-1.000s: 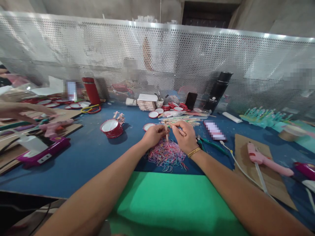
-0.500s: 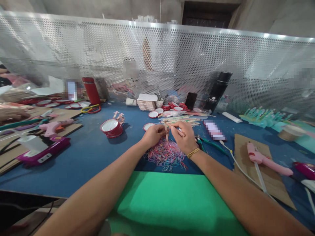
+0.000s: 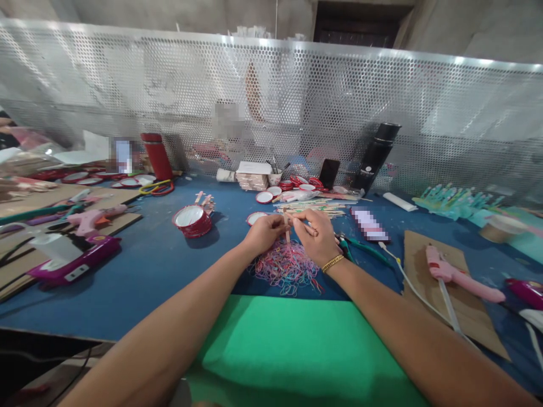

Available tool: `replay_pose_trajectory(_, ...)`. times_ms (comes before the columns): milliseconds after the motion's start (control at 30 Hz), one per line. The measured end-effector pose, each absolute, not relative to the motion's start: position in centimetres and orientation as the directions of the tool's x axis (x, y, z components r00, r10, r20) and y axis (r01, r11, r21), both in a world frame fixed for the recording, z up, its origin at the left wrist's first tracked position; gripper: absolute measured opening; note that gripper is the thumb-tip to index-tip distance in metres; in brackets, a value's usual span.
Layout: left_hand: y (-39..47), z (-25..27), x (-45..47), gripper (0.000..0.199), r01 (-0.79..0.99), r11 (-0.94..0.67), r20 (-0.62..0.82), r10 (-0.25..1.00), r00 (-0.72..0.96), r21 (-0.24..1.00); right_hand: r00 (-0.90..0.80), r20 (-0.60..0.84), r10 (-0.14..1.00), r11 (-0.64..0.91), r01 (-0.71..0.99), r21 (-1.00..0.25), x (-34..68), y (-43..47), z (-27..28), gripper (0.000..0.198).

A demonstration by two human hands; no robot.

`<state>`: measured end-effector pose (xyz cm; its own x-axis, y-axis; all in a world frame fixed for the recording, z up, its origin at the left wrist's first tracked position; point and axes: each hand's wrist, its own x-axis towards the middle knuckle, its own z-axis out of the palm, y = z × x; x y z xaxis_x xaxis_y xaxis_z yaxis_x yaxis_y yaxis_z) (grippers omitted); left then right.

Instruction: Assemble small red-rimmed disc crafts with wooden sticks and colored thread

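Note:
My left hand (image 3: 266,233) pinches a flat wooden craft stick (image 3: 287,233), which stands roughly upright between my hands. Close against the stick's upper part, my right hand (image 3: 316,233) has its thumb and fingertips pressed together; whatever they hold is too small to make out. A tangled heap of pink, purple and blue cords (image 3: 288,268) lies on the blue table just below both hands. Behind my left hand, a red-rimmed white disc (image 3: 257,217) is partly hidden. Green-handled pliers (image 3: 367,249) rest beside my right wrist.
To the left stands a stack of red-rimmed rings (image 3: 192,221) with sticks behind it. Loose sticks (image 3: 326,206) lie beyond my hands. A pink glue gun (image 3: 462,277) rests on cardboard at right, near a cabled phone (image 3: 369,224). A perforated metal screen (image 3: 203,85) closes the back.
My right hand's fingers have shifted slightly at the stick, and a pale rod seen under them before no longer shows clearly. My left hand stays put. At far left, another person's hand has moved.

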<state>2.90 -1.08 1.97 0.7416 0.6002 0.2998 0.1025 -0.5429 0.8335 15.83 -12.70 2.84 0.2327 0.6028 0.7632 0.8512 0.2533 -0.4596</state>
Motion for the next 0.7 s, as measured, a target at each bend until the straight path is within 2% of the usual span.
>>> replay_pose_trajectory(700, -0.83, 1.67, 3.03, 0.029, 0.096, -0.541, 0.300, 0.595, 0.746, 0.835, 0.236, 0.769, 0.594, 0.254, 0.852, -0.457, 15.75, -12.83, 2.91, 0.013)
